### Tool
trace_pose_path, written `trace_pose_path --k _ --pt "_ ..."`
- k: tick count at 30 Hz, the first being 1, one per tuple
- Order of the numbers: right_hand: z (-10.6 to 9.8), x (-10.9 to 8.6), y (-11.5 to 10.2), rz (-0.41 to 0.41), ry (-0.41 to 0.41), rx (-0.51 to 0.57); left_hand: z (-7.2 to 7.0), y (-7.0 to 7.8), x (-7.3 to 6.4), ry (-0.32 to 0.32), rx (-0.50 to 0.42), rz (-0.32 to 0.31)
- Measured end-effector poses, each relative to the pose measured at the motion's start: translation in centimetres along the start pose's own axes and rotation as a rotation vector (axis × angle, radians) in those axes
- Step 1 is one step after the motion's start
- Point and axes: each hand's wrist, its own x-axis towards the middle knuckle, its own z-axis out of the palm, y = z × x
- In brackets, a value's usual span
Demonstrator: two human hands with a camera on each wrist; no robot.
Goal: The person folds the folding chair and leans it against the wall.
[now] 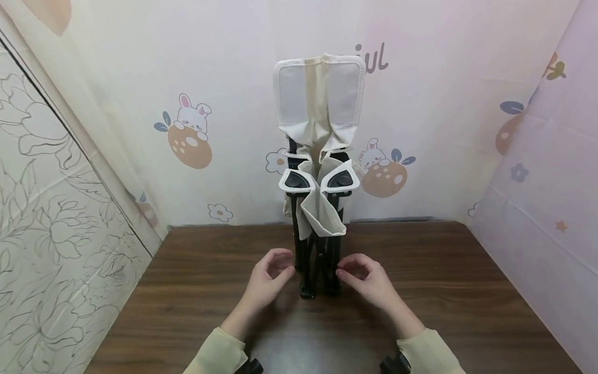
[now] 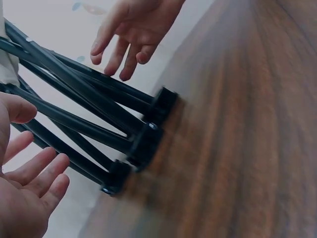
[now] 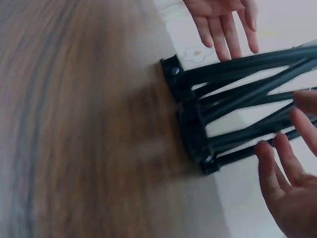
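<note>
A small folded camping chair stands upright on the table, its cream fabric (image 1: 290, 96) gathered above a bundle of black legs (image 1: 306, 254). The legs' black plastic feet (image 2: 148, 144) rest on the wood. My left hand (image 1: 270, 275) is just left of the legs, its fingers loosely bent and holding nothing. On the other side, my right hand (image 1: 369, 280) faces the legs with relaxed fingers, also holding nothing. In the right wrist view its fingertips (image 3: 265, 148) overlap a leg tube; whether they touch it I cannot tell.
Beneath the chair is a dark wooden table (image 1: 201, 291). A pale cloth (image 1: 233, 130) printed with rabbits and fruit hangs close behind it. Another cloth (image 1: 537, 218) closes off the right side, and a flower-patterned panel (image 1: 51, 218) stands at the left.
</note>
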Motion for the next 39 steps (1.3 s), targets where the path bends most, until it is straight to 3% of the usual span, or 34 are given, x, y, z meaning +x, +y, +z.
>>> trace_pose_path --k 5,14,21,39 --pt "-0.2 -0.1 1.9 0.045 -0.1 0.081 -0.2 -0.9 -0.6 -0.053 0.034 -0.022" --pt "-0.4 -0.4 3.2 0.116 -0.118 0.12 0.1 -2.4 -0.9 -0.094 0.03 -0.061" --pt "0.0 -0.7 4.5 0.078 -0.172 0.088 0.6 -4.2 -1.2 -0.181 0.052 -0.037" --pt "0.4 -0.8 5.0 0.06 -0.201 -0.006 0.6 -4.3 -1.5 -0.244 0.219 -0.039"
